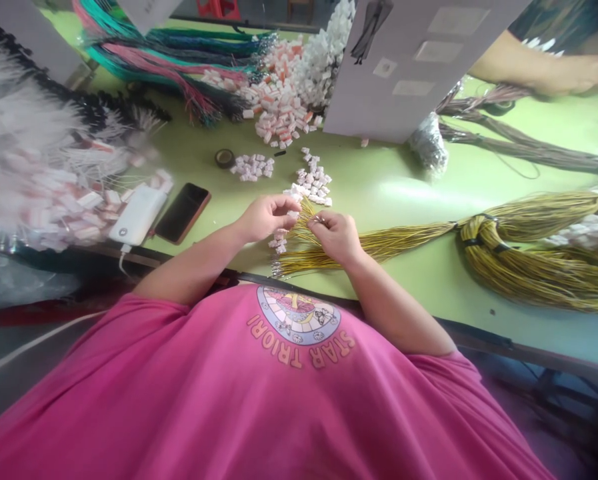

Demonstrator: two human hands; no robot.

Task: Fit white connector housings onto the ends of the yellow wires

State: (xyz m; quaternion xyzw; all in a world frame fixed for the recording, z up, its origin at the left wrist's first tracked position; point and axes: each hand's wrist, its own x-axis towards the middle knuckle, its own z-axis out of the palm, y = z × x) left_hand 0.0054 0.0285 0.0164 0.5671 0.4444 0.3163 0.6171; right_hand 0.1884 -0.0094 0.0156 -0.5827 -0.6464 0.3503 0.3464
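Observation:
Above the front of the table, my left hand [265, 217] pinches a small white plastic connector housing [293, 215] between thumb and fingertips. Close beside it, my right hand [337, 235] is closed, its fingertips on the end of a thin yellow wire. Under both hands lies a bundle of yellow wires [403, 241], its loose ends fanned out to the left with metal tips [277, 265]. A few white housings [279, 241] sit at the wire ends. Just beyond my fingers is a loose pile of white housings [315, 180].
A phone [183, 212] and a white power bank [139, 213] lie at left, near heaped white-ended wires. Black tape [225, 158] and more connectors [283, 93] lie farther back. A grey panel [409, 67] stands upright; another person's arm [533, 67] reaches in behind it. Coiled yellow wires [509, 260] lie right.

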